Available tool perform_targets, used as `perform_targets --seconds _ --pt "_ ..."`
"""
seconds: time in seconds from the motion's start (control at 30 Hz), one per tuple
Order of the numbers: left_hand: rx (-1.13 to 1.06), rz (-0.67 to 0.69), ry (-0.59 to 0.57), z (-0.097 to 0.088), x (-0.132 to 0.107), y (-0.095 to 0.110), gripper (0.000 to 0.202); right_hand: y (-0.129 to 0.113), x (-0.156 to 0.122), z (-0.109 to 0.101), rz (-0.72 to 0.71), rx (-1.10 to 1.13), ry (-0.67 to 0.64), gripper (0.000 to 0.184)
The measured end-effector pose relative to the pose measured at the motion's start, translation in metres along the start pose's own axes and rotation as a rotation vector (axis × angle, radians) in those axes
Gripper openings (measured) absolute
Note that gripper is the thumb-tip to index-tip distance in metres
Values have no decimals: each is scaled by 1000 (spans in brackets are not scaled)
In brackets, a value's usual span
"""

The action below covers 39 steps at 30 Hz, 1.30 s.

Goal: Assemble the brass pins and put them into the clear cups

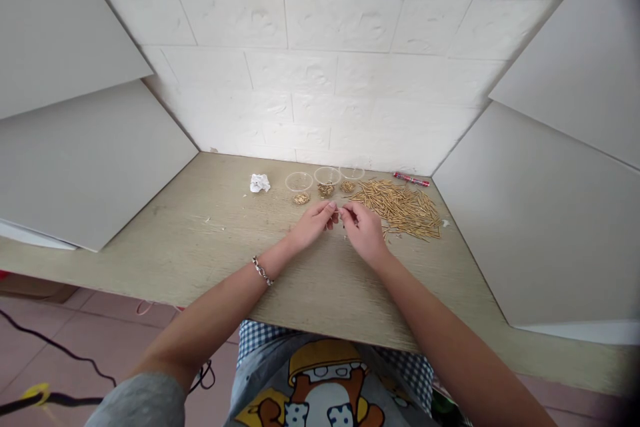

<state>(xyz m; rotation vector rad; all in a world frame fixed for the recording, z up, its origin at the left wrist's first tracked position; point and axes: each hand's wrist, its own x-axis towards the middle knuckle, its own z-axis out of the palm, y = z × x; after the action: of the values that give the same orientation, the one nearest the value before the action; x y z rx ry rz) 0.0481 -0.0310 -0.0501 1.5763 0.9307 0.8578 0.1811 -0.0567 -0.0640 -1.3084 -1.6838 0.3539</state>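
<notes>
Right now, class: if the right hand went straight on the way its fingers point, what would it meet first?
The right hand would meet the left hand's fingers almost at once, around a thin golden pin they seem to hold; depth is hard to judge.

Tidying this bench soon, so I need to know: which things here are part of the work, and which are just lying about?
Part of the work:
left hand
right hand
gold pins
small pin heaps
clear cups

Lying about:
crumpled tissue
red pen
</notes>
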Motion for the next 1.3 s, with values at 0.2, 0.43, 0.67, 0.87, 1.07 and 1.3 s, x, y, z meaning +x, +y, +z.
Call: perform_targets --seconds 0.2,0.43,0.67,0.87,1.07,1.3 --pt "-66 2 -12 6 2 1 38 -1 2 0 34 28 33 20" --pt "18 -31 112 12 15 12 38 1 7 -8 226 262 109 29" --pt "-76 -72 66 17 29 22 45 3 13 -8 387 570 72 38" --pt "49 -26 68 20 18 18 49 8 13 -3 453 637 51 42" --pt "41 -19 89 31 16 11 48 9 12 0 518 749 33 43" --pt "5 -44 101 32 14 12 48 2 13 -1 578 940 -43 41"
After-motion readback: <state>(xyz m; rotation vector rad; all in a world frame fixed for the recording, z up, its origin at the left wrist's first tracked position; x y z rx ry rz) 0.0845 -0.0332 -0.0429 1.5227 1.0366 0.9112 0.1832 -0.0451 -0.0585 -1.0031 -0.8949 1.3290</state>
